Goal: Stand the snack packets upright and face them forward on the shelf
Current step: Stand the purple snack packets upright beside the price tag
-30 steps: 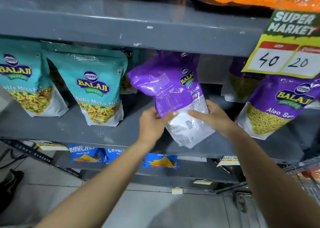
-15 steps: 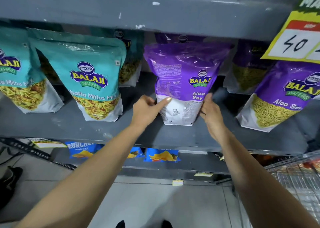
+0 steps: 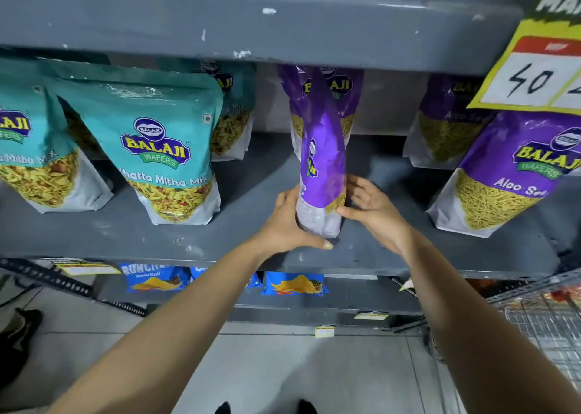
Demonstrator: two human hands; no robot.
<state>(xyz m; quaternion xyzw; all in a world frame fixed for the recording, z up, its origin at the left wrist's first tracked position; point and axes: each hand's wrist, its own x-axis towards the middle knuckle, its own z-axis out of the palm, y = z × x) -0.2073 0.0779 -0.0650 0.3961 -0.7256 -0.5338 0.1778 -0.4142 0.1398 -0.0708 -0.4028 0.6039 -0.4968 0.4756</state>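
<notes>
Both hands clasp the purple packet (image 3: 320,174) edge-on: left hand (image 3: 287,221) wraps its base, right hand (image 3: 374,209) presses opposite. Judged light, crinkly, slippery; grip low.

Both bare arms reach forward, left hand (image 3: 287,221) and right hand (image 3: 374,209) cupped inward, facing each other, fingers curled.

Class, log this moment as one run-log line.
left hand | right hand | both hold purple packet | upright, edge-on | shelf | not facing forward
</notes>
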